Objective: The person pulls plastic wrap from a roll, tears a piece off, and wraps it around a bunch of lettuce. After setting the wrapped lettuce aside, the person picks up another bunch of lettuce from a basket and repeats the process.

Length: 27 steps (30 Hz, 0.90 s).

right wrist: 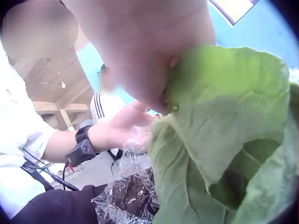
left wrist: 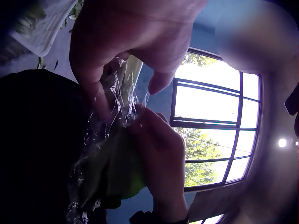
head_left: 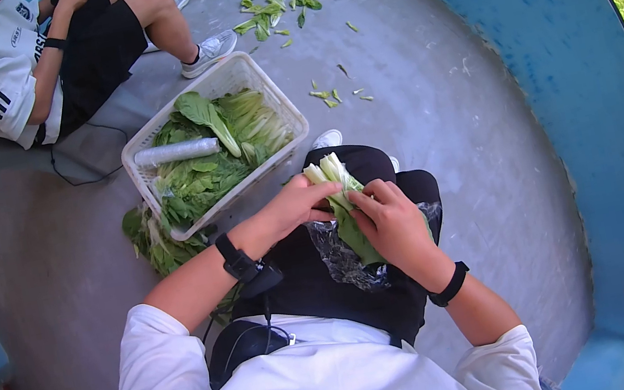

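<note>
A bunch of leafy greens (head_left: 353, 229) lies over the lap, its white stems toward the crate and its broad leaves (right wrist: 224, 116) toward the body. Clear plastic film (head_left: 337, 256) is under and around it, and in the left wrist view the film (left wrist: 122, 100) wraps the stems. The left hand (head_left: 303, 203) grips the bunch near the stems, thumb on top. The right hand (head_left: 396, 222) pinches film and greens just below, close to the left fingers. In the right wrist view the left hand (right wrist: 124, 123) is behind the film; the right fingertips are partly hidden.
Ahead to the left, a white crate (head_left: 268, 90) holds greens and a roll of film (head_left: 177, 152). More greens (head_left: 158, 243) lie on the floor beside it. Loose leaves (head_left: 265, 13) are scattered farther off. Another person (head_left: 7, 73) sits at the upper left.
</note>
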Each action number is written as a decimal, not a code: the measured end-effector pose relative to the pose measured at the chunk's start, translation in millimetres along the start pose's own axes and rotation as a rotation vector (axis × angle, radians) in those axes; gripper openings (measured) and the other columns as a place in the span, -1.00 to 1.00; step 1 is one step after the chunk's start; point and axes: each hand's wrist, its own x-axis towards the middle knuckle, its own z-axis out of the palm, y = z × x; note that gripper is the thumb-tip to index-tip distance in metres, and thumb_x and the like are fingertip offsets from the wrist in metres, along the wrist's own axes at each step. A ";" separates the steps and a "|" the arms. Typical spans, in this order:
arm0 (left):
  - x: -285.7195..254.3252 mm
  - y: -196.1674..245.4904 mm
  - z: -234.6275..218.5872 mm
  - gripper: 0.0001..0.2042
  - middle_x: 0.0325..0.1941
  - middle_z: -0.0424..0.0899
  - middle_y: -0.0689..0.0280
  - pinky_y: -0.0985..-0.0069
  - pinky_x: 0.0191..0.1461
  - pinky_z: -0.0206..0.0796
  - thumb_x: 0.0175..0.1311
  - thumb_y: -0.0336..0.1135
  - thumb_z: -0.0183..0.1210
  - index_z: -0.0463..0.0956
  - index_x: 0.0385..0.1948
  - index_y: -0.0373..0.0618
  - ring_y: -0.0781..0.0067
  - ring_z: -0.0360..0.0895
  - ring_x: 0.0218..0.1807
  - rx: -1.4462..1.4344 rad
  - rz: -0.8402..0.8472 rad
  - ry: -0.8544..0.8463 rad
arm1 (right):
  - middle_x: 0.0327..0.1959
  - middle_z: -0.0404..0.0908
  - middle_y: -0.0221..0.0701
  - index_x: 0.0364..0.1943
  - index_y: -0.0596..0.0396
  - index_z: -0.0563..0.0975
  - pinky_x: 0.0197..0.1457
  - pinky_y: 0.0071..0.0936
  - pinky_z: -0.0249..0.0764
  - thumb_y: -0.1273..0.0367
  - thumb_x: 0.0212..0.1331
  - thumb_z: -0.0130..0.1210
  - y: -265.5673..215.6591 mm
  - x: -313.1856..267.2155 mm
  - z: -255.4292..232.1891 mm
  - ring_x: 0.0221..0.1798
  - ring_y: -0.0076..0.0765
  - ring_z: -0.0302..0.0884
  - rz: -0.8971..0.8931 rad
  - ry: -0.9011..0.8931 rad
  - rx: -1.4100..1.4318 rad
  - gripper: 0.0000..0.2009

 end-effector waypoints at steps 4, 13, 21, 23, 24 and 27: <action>-1.0 -1.4 5.7 -0.67 -0.01 0.70 0.28 0.38 -0.01 0.67 0.37 -0.19 0.34 0.58 0.04 -0.14 0.43 0.70 0.02 0.083 0.011 0.089 | -0.13 0.52 -0.31 0.06 0.05 0.65 -0.03 -0.22 0.54 0.40 0.13 0.32 -11.6 -6.3 5.7 -0.13 -0.16 0.52 -0.048 -0.024 -0.124 -0.64; -3.5 0.3 8.2 -0.70 0.01 0.70 0.30 0.38 -0.03 0.67 0.42 -0.21 0.30 0.58 0.05 -0.15 0.43 0.70 0.02 0.191 0.067 0.047 | -0.18 0.62 -0.24 0.06 0.14 0.64 -0.02 -0.27 0.56 0.43 0.18 0.31 16.8 1.7 -23.9 -0.10 -0.13 0.62 0.234 -0.019 0.396 -0.66; -4.7 4.5 9.3 -0.49 0.13 0.65 0.35 0.43 0.04 0.63 0.47 -0.30 0.20 0.36 0.43 0.06 0.48 0.67 0.07 0.200 0.109 -0.029 | -0.48 0.60 -0.39 -0.16 0.28 0.66 -0.33 -0.45 0.41 0.37 0.32 0.25 65.0 11.7 -2.8 -0.46 -0.48 0.52 0.470 -0.024 0.604 -0.79; -4.3 4.0 8.0 -0.48 0.14 0.65 0.36 0.45 0.05 0.63 0.47 -0.31 0.20 0.34 0.45 0.07 0.50 0.67 0.08 0.201 0.113 -0.044 | -0.50 0.55 -0.52 -0.17 0.27 0.65 -0.39 -0.53 0.36 0.31 0.41 0.17 79.5 14.8 4.0 -0.49 -0.66 0.43 0.547 -0.050 0.659 -0.76; -5.4 4.9 8.4 -0.48 0.14 0.65 0.36 0.46 0.05 0.62 0.47 -0.31 0.20 0.35 0.45 0.06 0.50 0.66 0.08 0.190 0.117 -0.051 | -0.49 0.56 -0.52 -0.15 0.26 0.65 -0.39 -0.53 0.36 0.30 0.41 0.18 79.2 18.6 1.5 -0.49 -0.66 0.43 0.592 -0.071 0.692 -0.76; -3.6 2.9 4.3 -0.48 0.14 0.65 0.36 0.47 0.06 0.62 0.46 -0.31 0.20 0.35 0.44 0.04 0.51 0.66 0.09 0.176 0.142 -0.090 | -0.47 0.59 -0.51 -0.12 0.24 0.65 -0.38 -0.55 0.38 0.27 0.40 0.18 80.5 27.8 -4.0 -0.49 -0.64 0.44 0.676 -0.116 0.744 -0.74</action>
